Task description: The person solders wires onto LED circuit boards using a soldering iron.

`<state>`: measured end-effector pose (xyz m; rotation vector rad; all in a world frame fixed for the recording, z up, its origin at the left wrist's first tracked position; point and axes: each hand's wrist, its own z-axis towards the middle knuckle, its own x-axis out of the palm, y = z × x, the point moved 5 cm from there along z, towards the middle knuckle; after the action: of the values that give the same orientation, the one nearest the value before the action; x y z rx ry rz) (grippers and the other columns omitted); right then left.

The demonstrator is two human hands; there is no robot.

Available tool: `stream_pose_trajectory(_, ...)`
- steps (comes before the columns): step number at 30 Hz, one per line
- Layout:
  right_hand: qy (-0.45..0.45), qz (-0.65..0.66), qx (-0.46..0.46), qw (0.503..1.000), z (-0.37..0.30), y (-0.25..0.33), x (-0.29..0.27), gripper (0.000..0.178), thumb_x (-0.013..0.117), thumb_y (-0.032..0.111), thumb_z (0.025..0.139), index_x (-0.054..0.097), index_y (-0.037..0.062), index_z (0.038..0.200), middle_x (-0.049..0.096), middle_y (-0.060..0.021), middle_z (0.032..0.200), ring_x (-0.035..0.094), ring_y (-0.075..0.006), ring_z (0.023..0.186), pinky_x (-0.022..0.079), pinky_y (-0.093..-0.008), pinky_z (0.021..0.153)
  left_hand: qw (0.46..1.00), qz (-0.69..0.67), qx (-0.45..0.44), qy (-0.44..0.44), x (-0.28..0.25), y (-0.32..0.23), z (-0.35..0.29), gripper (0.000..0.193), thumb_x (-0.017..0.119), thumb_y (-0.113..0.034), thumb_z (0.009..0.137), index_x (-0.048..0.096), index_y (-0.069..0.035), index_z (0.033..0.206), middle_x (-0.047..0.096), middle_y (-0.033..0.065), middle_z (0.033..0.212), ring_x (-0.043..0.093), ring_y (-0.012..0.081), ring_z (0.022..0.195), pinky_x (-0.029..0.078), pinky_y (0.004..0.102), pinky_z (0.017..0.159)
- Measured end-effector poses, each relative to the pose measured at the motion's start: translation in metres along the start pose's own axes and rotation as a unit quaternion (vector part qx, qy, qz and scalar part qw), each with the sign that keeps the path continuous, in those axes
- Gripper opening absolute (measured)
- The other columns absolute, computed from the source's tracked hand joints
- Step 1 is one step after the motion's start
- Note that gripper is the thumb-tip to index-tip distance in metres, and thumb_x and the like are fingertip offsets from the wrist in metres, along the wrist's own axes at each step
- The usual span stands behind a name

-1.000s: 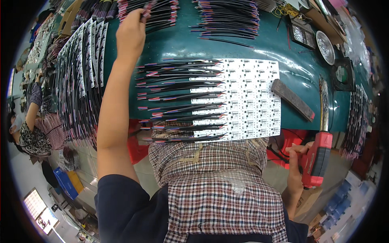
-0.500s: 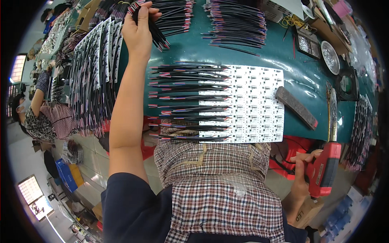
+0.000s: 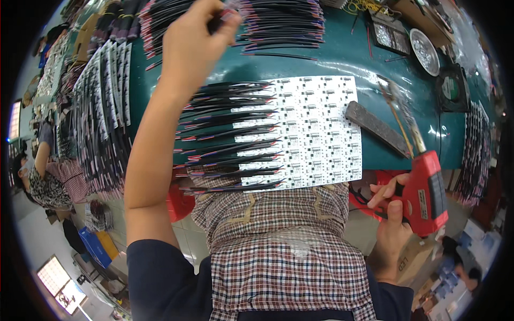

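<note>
While the right hand curls its fingers round a red soldering gun right of the board, the left hand pinches blurred wires beyond its far edge, open table between.

The person's left arm reaches far forward, elbow slightly bent, and the left hand angles rightward, fingers and thumb pinched together. The right hand sits lower, thumb upright, fingers curled in a grip.
</note>
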<state>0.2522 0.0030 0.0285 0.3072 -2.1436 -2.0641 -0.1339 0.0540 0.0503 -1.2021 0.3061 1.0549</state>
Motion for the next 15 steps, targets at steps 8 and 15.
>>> stream_pose_trajectory(8,0.023,0.026,0.141,0.989,0.015,-0.009,0.02,0.068,0.075,0.039,0.086,0.049,-0.0033,0.132,0.055,-0.0038,0.081,0.046,-0.006,0.056,0.049,-0.028,0.061,0.986,0.068,0.038,0.15,0.071,-0.035,-0.04,0.021,0.076,-0.019,0.082,0.066,-0.003,0.091,0.066,0.0134,0.077,0.065,0.0302,0.067,0.05,0.0364,0.062)
stream_pose_trajectory(15,0.054,-0.099,0.164,0.98,0.032,-0.016,0.033,0.042,0.073,0.012,0.088,0.056,-0.0037,0.124,0.055,-0.0037,0.075,0.05,-0.0093,0.058,0.044,-0.026,0.054,0.979,0.045,-0.023,0.195,0.071,-0.022,-0.05,0.019,0.076,-0.016,0.081,0.065,-0.002,0.089,0.066,0.0127,0.075,0.064,0.0285,0.066,0.05,0.0358,0.061)
